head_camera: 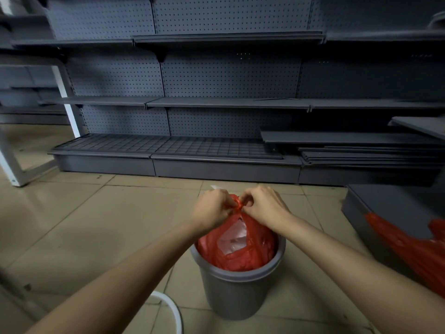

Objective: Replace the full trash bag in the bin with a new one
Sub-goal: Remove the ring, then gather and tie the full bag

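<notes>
A round grey bin (234, 292) stands on the tiled floor in front of me. A full red trash bag (243, 256) sits inside it, with white rubbish showing through a gap in the plastic. Its top is gathered into a twisted bunch above the bin. My left hand (212, 208) and my right hand (262, 206) both pinch that bunch, close together, fingers closed on the red handles. A second red bag (409, 247) lies flat over a dark grey panel at the right.
Grey pegboard shelving (216, 102) runs along the wall behind the bin, with loose shelf boards (361, 150) stacked at the right. A dark grey panel (385, 206) lies on the floor to the right. A white curved rim (173, 309) shows at the bottom left.
</notes>
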The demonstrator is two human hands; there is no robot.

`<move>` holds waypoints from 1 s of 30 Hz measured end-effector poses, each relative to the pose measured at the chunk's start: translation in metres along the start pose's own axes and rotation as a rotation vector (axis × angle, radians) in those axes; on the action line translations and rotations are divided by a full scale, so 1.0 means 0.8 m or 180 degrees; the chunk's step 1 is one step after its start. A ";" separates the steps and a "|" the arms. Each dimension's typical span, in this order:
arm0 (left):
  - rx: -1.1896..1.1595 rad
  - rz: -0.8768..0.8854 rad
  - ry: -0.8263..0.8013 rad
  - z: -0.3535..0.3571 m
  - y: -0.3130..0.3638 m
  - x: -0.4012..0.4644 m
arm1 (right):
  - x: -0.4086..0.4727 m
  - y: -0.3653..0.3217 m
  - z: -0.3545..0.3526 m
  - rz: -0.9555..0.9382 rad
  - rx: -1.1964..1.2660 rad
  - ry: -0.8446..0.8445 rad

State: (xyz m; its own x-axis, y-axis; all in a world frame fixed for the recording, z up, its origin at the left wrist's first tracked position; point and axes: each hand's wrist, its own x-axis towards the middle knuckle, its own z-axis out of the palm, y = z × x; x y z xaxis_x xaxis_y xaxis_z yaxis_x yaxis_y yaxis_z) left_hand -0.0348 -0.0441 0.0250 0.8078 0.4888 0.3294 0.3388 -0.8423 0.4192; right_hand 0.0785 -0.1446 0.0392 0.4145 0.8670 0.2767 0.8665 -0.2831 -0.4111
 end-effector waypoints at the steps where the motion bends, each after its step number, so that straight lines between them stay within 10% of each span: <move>1: -0.0115 -0.0060 0.0005 0.001 0.000 0.000 | 0.000 0.000 -0.001 -0.0002 0.0020 -0.0007; 30: 0.0965 0.0664 0.0867 -0.027 -0.003 0.005 | 0.013 0.011 -0.015 -0.0592 -0.0656 0.0236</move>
State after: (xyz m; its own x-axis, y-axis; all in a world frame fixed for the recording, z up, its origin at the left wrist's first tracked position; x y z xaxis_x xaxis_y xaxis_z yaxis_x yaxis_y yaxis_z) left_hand -0.0425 -0.0352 0.0436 0.7313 0.3094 0.6079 0.3410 -0.9377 0.0670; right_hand 0.0938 -0.1434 0.0489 0.2558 0.8815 0.3968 0.9647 -0.2060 -0.1644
